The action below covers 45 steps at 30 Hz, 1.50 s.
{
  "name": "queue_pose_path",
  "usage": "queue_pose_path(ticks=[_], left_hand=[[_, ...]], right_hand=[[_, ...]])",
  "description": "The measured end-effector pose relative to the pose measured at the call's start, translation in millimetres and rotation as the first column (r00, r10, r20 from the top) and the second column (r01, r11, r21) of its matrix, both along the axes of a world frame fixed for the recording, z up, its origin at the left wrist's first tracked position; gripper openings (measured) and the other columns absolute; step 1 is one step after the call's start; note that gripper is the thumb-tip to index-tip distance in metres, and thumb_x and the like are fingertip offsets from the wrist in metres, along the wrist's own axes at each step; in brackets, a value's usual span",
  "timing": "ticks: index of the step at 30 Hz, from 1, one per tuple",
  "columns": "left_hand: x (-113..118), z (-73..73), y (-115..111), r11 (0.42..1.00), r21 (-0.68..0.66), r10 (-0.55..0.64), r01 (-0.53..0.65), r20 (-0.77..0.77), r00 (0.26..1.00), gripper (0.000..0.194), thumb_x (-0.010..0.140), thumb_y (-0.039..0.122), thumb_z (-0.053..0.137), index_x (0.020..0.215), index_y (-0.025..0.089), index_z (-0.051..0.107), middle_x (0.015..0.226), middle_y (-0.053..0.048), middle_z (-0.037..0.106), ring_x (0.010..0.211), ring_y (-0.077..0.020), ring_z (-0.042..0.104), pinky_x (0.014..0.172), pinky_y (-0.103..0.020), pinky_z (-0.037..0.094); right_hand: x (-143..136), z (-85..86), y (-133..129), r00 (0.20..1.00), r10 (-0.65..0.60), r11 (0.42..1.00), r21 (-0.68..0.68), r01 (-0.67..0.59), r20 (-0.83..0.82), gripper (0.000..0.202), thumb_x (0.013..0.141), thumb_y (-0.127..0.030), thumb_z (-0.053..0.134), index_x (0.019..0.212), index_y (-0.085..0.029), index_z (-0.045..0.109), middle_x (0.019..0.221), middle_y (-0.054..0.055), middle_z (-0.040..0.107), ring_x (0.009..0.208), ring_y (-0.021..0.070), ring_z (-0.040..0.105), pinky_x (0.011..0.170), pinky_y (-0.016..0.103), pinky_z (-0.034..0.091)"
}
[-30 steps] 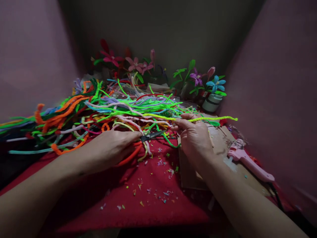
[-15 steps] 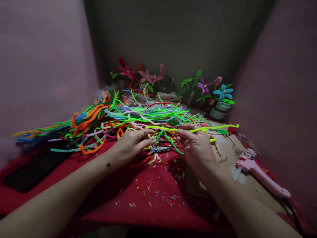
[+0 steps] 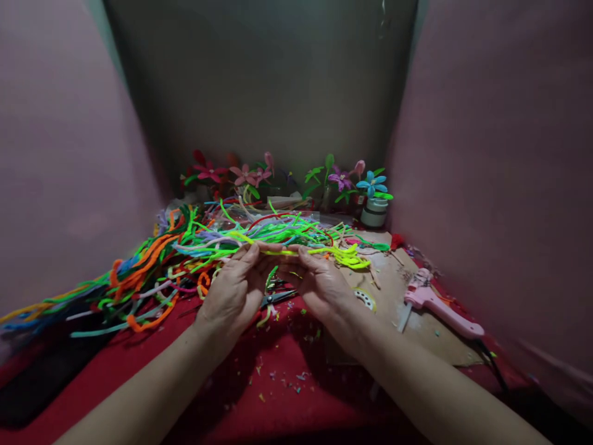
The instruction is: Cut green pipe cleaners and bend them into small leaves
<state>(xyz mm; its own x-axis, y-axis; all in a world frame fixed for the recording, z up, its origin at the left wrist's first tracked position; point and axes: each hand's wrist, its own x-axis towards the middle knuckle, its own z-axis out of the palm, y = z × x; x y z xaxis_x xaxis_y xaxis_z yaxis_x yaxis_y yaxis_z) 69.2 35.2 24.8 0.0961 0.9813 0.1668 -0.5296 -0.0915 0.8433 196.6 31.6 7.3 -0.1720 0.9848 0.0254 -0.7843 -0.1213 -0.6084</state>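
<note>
A yellow pipe cleaner (image 3: pixel 278 252) stretches level between my two hands, above the table. My left hand (image 3: pixel 234 281) pinches it between thumb and fingers, and one end sticks out past that thumb to the upper left. Its other part is pinched by my right hand (image 3: pixel 324 284). Just below the hands lie scissors (image 3: pixel 278 298), partly hidden by my left hand. A bunch of yellow pipe cleaners (image 3: pixel 345 255) rests beside my right hand; where the held one ends on that side I cannot tell.
A tangled heap of coloured pipe cleaners (image 3: pixel 259 232) spreads behind and left. Pipe-cleaner flowers (image 3: pixel 340 178) stand at the back wall. On the right, a pink glue gun (image 3: pixel 440 303) and a white spool (image 3: pixel 364 299) lie on cardboard (image 3: pixel 393 340). Scraps litter the red cloth (image 3: pixel 259 371).
My left hand has taken hold of the yellow pipe cleaner, which the right hand was holding pointing rightward. The hands are closer together, and the piece has shifted left. The camera view has moved too.
</note>
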Motion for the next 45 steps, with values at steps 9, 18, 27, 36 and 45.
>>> queue_pose_path(ticks=[9,18,27,36,45], left_hand=[[22.4,39.6,-5.3,0.985,-0.169,0.051,0.031,0.460,0.887,0.034,0.095,0.012,0.028,0.074,0.013,0.054,0.045,0.008,0.036,0.044,-0.0032,0.041,0.063,-0.019,0.051],[19.6,37.6,-23.9,0.991,-0.131,0.046,0.034,0.562,0.826,0.035,0.095,0.012,0.026,0.075,0.011,0.054,0.045,0.008,0.026,0.039,-0.0050,0.030,0.043,-0.018,0.035],[5.9,34.1,-29.6,0.994,-0.106,0.063,-0.004,0.561,0.825,0.033,0.095,0.011,0.027,0.073,0.012,0.052,0.047,0.008,0.024,0.039,-0.0047,0.027,0.042,-0.018,0.030],[-23.8,18.9,-18.2,0.984,-0.159,0.159,-0.086,0.539,0.827,0.030,0.095,0.010,0.026,0.076,0.013,0.049,0.045,0.009,0.028,0.034,-0.0029,0.030,0.039,-0.017,0.028],[-48.3,24.3,-18.9,0.979,-0.193,0.162,-0.065,0.544,0.824,0.032,0.096,0.014,0.026,0.071,0.015,0.046,0.043,0.011,0.012,0.030,-0.0041,0.017,0.033,-0.018,0.018]], right_hand=[[14.7,30.6,-2.6,0.974,-0.053,0.995,0.073,0.071,-0.222,0.023,0.089,-0.020,0.048,0.070,-0.017,0.060,0.069,0.003,0.070,0.075,0.0147,0.066,0.086,0.035,0.050],[46.0,52.2,-26.1,0.876,-0.201,0.979,-0.132,0.158,-0.438,0.033,0.096,-0.014,0.029,0.072,-0.018,0.050,0.043,-0.007,0.041,0.037,0.0058,0.038,0.042,0.017,0.038],[48.7,38.1,-29.1,0.888,-0.190,0.982,-0.090,0.167,-0.418,0.033,0.098,-0.018,0.029,0.070,-0.018,0.047,0.042,-0.009,0.031,0.036,0.0051,0.028,0.041,0.017,0.028],[49.0,28.7,-47.6,0.911,-0.283,0.950,0.041,0.308,-0.300,0.032,0.096,-0.024,0.036,0.073,-0.017,0.058,0.045,-0.008,0.030,0.039,0.0056,0.027,0.043,0.018,0.031],[30.4,1.4,-84.2,0.979,-0.113,0.991,0.054,0.124,-0.172,0.033,0.089,-0.026,0.049,0.063,-0.015,0.065,0.040,-0.010,0.011,0.040,0.0067,0.007,0.041,0.019,0.027]])
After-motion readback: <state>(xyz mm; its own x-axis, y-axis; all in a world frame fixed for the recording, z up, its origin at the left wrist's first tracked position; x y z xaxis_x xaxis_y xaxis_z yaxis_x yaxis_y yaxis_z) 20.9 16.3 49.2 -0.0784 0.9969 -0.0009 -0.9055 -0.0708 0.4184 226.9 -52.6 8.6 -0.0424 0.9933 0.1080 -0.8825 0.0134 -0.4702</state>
